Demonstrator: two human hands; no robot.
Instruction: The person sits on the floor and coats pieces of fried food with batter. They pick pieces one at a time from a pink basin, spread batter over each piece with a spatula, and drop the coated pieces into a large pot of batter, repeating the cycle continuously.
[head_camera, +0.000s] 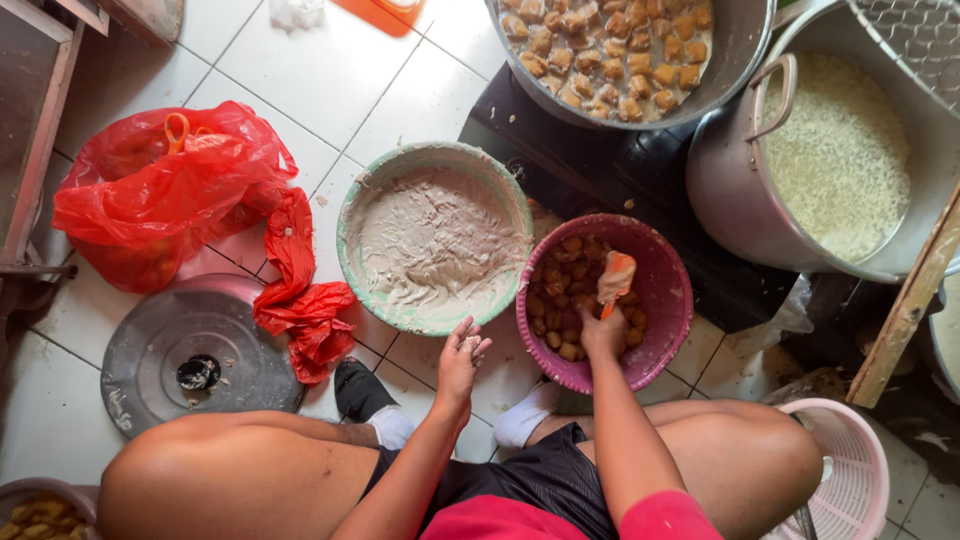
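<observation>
My left hand (462, 362) hovers at the near rim of a green bowl (350, 215) of pale batter, fingers bunched and smeared with paste, holding nothing I can make out. My right hand (603, 330) grips the handle of an orange spatula (615, 277) coated in batter. The spatula stands over a pink bowl (668, 330) holding several brown fried tofu pieces. I squat on the tiled floor with both knees in view.
A large metal basin (745, 45) of fried tofu sits at the top. A big pot (730, 185) of white rice is at right. A red plastic bag (165, 190), a round metal lid (160, 340) and a pink basket (850, 480) lie around me.
</observation>
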